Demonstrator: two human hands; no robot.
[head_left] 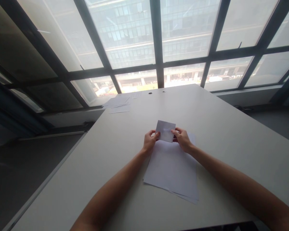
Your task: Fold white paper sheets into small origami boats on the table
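Note:
A small folded piece of paper [165, 130], roughly square and with creases on its face, is held up between both hands. My left hand [150, 140] pinches its left edge, thumb on the near face. At the right edge my right hand [182, 138] grips it the same way, with the fingers partly hidden behind. Below and nearer to me lies a stack of white paper sheets [172, 170], flat on the white table [98, 166]. The folded paper is just above the stack's far end.
More loose sheets [117, 104] lie at the table's far left corner. A round dark hole [150, 93] is near the far edge. Beyond stands a large window with dark frames [159, 48]. Dark floor [38, 157] shows on the left, and a dark object [231, 226] at the bottom edge.

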